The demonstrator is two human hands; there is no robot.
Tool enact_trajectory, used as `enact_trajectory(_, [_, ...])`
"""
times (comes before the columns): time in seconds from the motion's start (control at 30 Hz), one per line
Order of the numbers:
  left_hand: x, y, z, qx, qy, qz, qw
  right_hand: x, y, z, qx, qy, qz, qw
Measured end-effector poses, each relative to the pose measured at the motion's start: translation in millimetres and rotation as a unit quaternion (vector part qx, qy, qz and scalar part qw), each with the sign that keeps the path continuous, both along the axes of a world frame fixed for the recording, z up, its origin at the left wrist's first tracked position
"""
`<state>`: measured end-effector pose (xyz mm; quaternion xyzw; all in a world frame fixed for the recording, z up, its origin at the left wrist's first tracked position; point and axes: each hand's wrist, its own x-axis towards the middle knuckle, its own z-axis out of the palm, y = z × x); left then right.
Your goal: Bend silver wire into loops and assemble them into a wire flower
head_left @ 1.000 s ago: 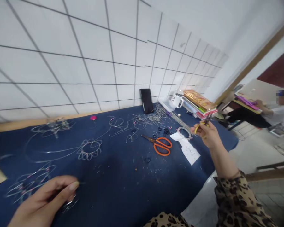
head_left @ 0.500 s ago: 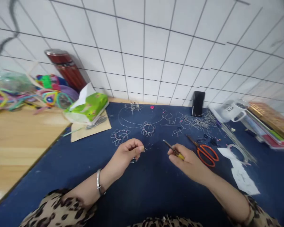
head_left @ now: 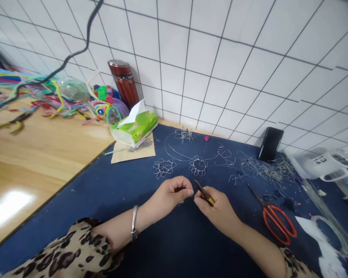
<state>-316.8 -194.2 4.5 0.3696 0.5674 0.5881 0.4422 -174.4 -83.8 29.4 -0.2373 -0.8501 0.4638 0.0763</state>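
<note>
Left of the scissors, the two hands have just drawn together: the left hand pinches what looks like wire, fingers narrow, and the right hand grips pliers just beside it, seemingly within reach. Farther left of the scissors, a pack holds tissues, one sticking out; a capped flask hides its contents.

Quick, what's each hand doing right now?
Left hand: closed in a pinch; whatever is between the fingertips is too small to tell.
Right hand: closed, holding the yellow-handled pliers.
</note>
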Motion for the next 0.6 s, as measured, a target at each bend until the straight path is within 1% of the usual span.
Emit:
enact_trajectory(0.13, [2,-1,1.3,-0.007,-0.003,-0.014,1.000,-5,-1,-6.4,-0.003,0.031,0.011,0.999])
enact_trajectory(0.27, [4,0,5.8,-0.026,-0.073,0.000,0.997,-4,0,-13.3,-0.064,0.046,0.000,0.997])
enact_trajectory(0.37, [7,0,5.5,-0.034,-0.096,0.015,0.995,-4,0,-16.1,-0.085,0.058,-0.016,0.995])
enact_trajectory(0.47, [8,1,2.7,-0.036,-0.085,0.023,0.995,-4,0,-17.5,-0.078,0.065,-0.022,0.995])
enact_trajectory(0.6, [6,0,0.0,-0.034,-0.041,0.025,0.998,-6,0,-18.6,-0.074,0.069,-0.009,0.995])
